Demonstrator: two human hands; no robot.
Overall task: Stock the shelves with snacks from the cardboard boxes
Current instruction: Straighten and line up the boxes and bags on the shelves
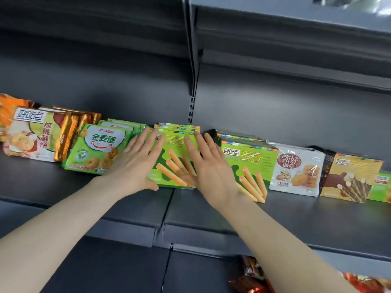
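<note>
A row of snack packs stands on the dark grey shelf (127,206). In the middle is a green egg-roll pack (172,157) with more of the same behind it. My left hand (135,163) lies flat against its left side, fingers straight. My right hand (209,166) presses flat on its right side, fingers straight. Just to the right stands a second green egg-roll pack (251,163). No cardboard box is in view.
Left of my hands stand a green ring-biscuit pack (95,149) and a walnut-cookie pack (33,134). To the right are a white cookie pack (296,170) and a brown egg-roll pack (349,178). Red wrappers (251,275) lie on the lower shelf. An upright post (191,108) divides the bays.
</note>
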